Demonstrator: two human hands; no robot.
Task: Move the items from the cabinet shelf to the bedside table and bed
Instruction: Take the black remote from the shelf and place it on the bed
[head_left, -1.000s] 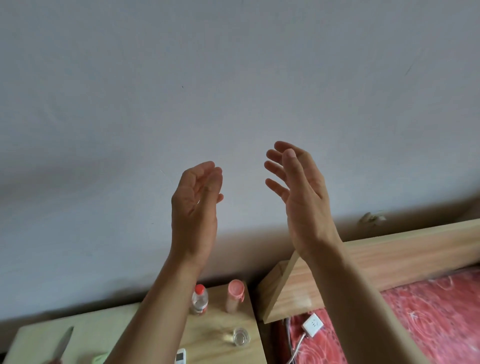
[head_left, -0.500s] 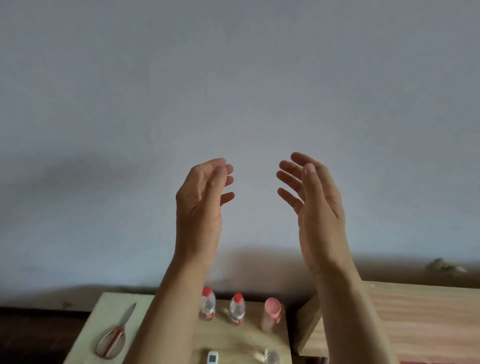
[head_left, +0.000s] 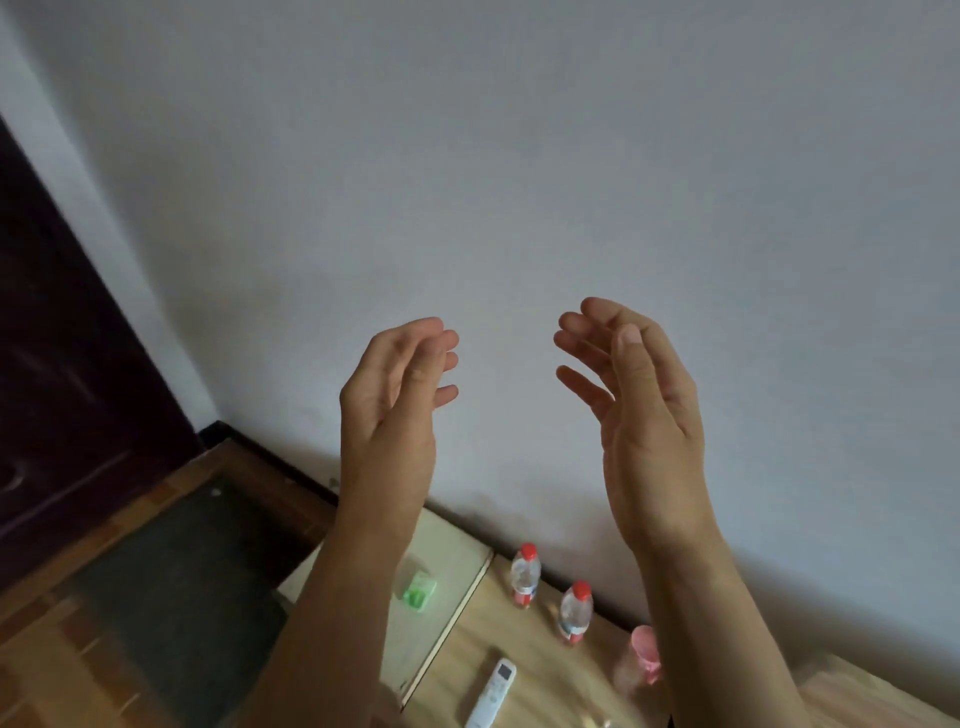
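Note:
My left hand (head_left: 395, 395) and my right hand (head_left: 639, 395) are raised in front of the white wall, palms facing each other, fingers relaxed and holding nothing. Below them stands the wooden bedside table (head_left: 535, 670). On it are two small clear bottles with red caps (head_left: 524, 574) (head_left: 576, 613), a pink cup (head_left: 644, 657) partly behind my right forearm, and a white remote control (head_left: 491, 693). A green box (head_left: 420, 592) lies on the paler surface (head_left: 457, 551) to the left of the table.
A dark door (head_left: 62, 364) fills the left edge. Beneath it are a wooden floor (head_left: 78, 665) and a dark mat (head_left: 176, 582). A wooden bed board (head_left: 852, 691) shows at the bottom right corner.
The view has swung left and tilted: the door, floor and mat have come into sight, and the bed has slid out. Both hands stay raised and empty.

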